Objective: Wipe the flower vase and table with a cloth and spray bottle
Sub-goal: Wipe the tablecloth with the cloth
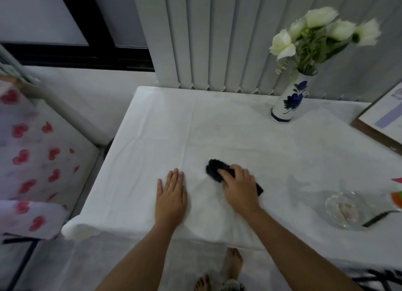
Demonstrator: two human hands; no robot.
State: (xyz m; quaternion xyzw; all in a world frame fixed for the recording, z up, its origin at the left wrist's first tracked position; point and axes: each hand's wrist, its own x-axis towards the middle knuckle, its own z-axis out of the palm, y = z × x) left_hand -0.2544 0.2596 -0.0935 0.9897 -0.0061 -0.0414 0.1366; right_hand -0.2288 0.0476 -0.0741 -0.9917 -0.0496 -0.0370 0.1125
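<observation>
1. Right hand [239, 186] presses a dark cloth [217, 171] flat onto the white-covered table [217, 127], fingers curled over it, apparently mid-wipe.
2. Left hand [171, 197] lies spread, palm down, just beside it, likely pinning the table cover against bunching.
3. Flower vase [290, 99] stands upright, well apart near the far edge.
4. Open room lies ahead; a glass dish [343, 210] crowds the right. No spray bottle shows.
</observation>
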